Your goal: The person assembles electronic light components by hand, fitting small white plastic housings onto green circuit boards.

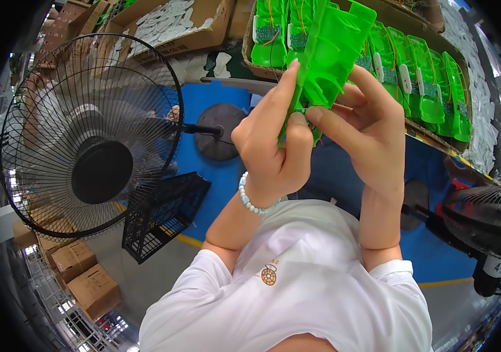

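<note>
A bright green plastic housing (335,50), two hinged-looking halves spread apart, is held up in front of me between both hands. My left hand (277,132) grips its lower left edge, index finger stretched along the outside and thumb pressed near the bottom. My right hand (371,123) is closed on the lower right side, its thumb tip at the inside bottom edge beside my left thumb. What lies under the thumbs is mostly hidden. Behind it, a cardboard box (459,149) holds several similar green housings (420,79) with circuit boards and thin wires.
A large black standing fan (102,170) is on the left, a second fan (485,211) at the right. Beside the left fan is a black plastic crate (165,217). Cartons (95,290) are stacked lower left. An open carton of white parts (171,26) sits at the back.
</note>
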Demonstrator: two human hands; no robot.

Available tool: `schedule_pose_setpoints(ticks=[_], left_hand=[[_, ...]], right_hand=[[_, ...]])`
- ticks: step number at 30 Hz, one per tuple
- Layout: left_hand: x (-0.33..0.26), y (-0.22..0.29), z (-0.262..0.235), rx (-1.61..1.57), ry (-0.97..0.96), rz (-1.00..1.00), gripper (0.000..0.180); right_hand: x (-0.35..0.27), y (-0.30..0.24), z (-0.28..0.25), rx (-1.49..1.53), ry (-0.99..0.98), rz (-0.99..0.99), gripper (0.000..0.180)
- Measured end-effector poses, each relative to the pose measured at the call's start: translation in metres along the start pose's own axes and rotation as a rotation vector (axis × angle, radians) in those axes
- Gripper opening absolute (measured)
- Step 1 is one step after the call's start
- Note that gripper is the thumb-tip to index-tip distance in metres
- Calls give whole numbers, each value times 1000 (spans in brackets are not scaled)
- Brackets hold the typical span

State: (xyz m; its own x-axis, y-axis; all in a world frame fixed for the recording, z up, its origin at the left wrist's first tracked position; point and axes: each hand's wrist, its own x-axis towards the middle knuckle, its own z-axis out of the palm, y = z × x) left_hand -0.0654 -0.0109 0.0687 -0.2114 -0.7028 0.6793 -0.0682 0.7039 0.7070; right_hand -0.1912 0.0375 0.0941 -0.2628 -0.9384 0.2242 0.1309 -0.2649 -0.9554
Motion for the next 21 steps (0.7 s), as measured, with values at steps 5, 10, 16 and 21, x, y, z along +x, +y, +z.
schedule_pose_setpoints(ticks=[5, 10, 16, 21], left_hand=[[3, 6, -2, 53, -6, 53, 48], [1, 8, -3, 40, -4, -2, 46], [0, -14, 4, -254, -4, -290, 46], [3, -11, 1, -789, -9, -568, 45]], right_hand=[[0, 1, 2, 25, 4, -44, 49], [-3, 3, 7, 7, 52, -31, 47], [15, 15, -4, 31, 4, 73, 42], [20, 21, -13, 106, -50, 99, 44]])
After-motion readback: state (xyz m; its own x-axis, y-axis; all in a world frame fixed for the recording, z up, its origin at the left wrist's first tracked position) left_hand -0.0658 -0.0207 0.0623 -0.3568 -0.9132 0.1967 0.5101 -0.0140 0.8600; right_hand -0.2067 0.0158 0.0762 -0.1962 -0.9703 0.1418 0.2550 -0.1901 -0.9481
